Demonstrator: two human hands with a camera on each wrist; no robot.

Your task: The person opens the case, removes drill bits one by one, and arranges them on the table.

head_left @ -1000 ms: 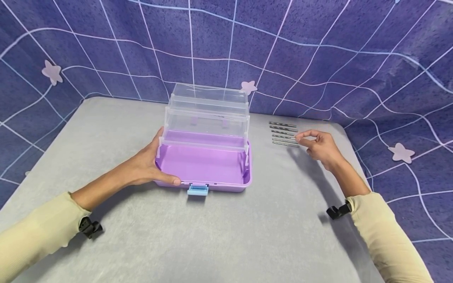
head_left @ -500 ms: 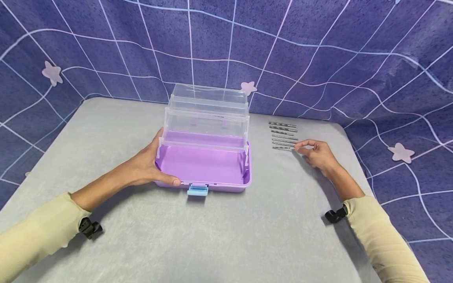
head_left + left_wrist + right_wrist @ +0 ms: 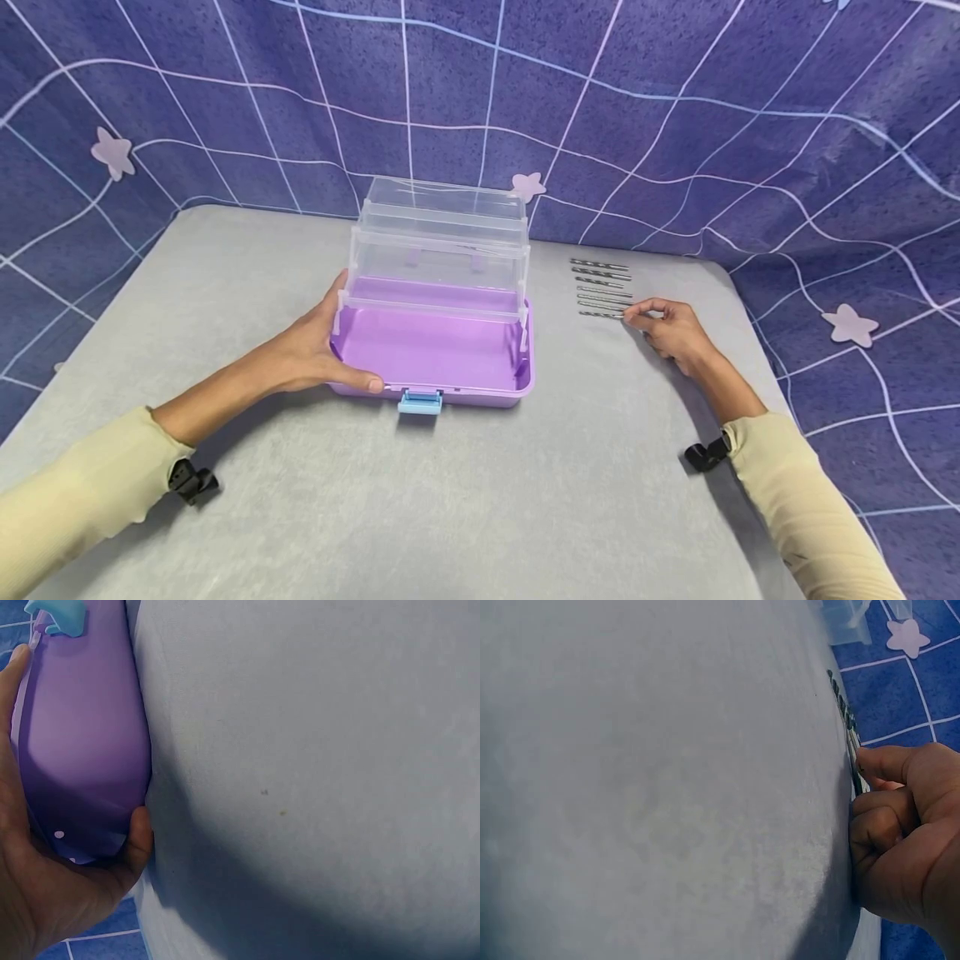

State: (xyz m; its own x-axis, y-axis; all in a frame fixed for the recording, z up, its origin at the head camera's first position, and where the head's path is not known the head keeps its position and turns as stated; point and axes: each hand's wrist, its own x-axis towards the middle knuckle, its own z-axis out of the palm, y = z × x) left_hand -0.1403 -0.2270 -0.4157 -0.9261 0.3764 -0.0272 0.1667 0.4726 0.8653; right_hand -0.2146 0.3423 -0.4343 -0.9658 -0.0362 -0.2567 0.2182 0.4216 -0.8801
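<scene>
In the head view a purple toolbox (image 3: 431, 346) stands with its clear trays (image 3: 438, 250) raised at the back and a light-blue latch (image 3: 420, 402) hanging at the front. My left hand (image 3: 307, 350) grips the box's left end, thumb along the front rim. The left wrist view shows the purple wall (image 3: 86, 720) held between thumb and fingers. On the right, my right hand (image 3: 671, 329) pinches the right end of the nearest drill bit (image 3: 600, 314), which lies on or just above the table. In the right wrist view the twisted bit (image 3: 841, 701) extends from thumb and fingertip.
Several other drill bits (image 3: 602, 274) lie in a roughly parallel column behind the pinched one. The grey table (image 3: 480, 500) ends at a blue-purple grid-patterned cloth (image 3: 450, 83) with star shapes behind and at the sides.
My right hand has moved slightly toward the front, and a drill bit now lies in its pinch at the near end of the column. The left hand and toolbox stay put.
</scene>
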